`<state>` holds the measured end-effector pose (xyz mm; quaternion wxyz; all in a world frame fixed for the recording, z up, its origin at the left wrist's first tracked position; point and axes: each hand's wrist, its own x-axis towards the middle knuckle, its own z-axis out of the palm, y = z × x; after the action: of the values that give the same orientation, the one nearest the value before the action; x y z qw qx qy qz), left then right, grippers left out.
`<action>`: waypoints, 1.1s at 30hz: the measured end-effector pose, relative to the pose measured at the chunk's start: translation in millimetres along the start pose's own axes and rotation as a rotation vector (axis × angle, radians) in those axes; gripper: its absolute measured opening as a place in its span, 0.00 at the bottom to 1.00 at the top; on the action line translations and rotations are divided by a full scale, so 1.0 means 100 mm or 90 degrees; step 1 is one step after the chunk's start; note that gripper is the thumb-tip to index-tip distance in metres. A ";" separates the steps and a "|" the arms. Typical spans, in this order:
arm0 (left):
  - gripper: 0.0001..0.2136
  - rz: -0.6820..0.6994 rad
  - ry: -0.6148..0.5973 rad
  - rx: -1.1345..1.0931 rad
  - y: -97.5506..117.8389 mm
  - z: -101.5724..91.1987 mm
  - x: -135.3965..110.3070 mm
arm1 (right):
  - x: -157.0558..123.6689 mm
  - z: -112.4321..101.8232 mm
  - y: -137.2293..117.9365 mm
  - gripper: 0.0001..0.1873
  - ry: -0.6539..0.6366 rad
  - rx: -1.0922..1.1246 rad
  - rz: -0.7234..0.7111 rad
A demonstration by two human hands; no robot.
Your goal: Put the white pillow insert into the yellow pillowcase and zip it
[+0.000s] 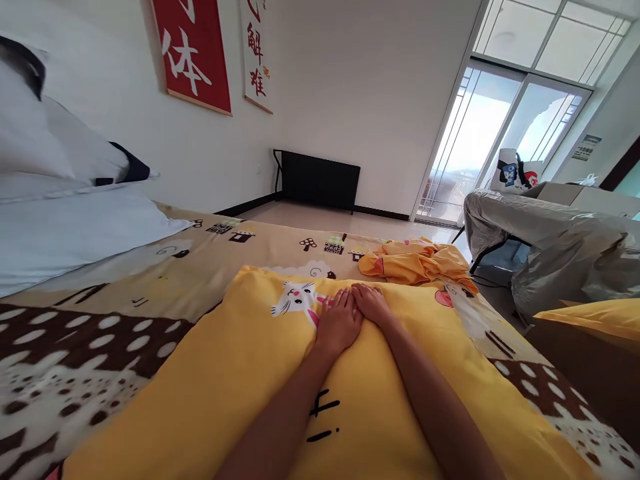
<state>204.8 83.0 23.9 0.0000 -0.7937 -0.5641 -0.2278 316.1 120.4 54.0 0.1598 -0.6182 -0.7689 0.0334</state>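
Observation:
A large yellow pillow with a white cat print lies on the bed in front of me. My left hand rests flat on its far middle, fingers stretched out and together. My right hand lies flat beside it, touching it, fingers also extended. Both palms press on the pillow and neither holds anything. A crumpled yellow pillowcase lies just beyond the pillow near the bed's far edge.
The bed carries a patterned beige and brown sheet. White pillows are stacked at the left against the wall. A grey covered table stands at the right, another yellow pillow below it. A black panel leans on the far wall.

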 end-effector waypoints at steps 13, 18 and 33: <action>0.25 0.010 -0.054 -0.002 0.10 -0.03 0.09 | -0.03 0.03 1.08 0.29 -0.114 0.021 0.161; 0.25 0.010 -0.084 -0.013 0.08 -0.03 0.13 | -0.19 -0.01 1.62 0.27 -0.119 0.013 0.194; 0.24 0.003 -0.028 -0.020 0.08 0.01 0.09 | -1.04 -0.39 2.22 0.24 0.113 -0.161 0.385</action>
<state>214.6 88.9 28.1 -0.0243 -0.7996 -0.5588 -0.2187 555.6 66.6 14.7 0.1312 -0.8338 -0.5316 -0.0705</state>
